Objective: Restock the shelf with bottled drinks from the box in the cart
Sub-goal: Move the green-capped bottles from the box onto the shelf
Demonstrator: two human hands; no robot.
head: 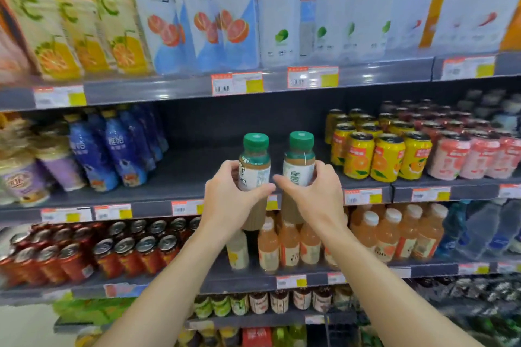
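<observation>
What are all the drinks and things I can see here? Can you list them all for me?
green-capped bottles: two, brown drink, one held in each hand in front of the bare gap on the middle shelf
tall white bottles: many, white with fruit pictures, top shelf
tall yellow bottles: at least three, yellow, top shelf left
blue bottles: several, dark blue, middle shelf left
yellow cans: many, yellow with oranges, middle shelf right
pink cans: many, pink, middle shelf far right
red cans: many, red with silver tops, lower shelf left
orange juice bottles: many, white caps, lower shelf
price tags: many, orange, white and yellow, shelf edges
left hand: holding the left bottle
right hand: holding the right bottle
</observation>
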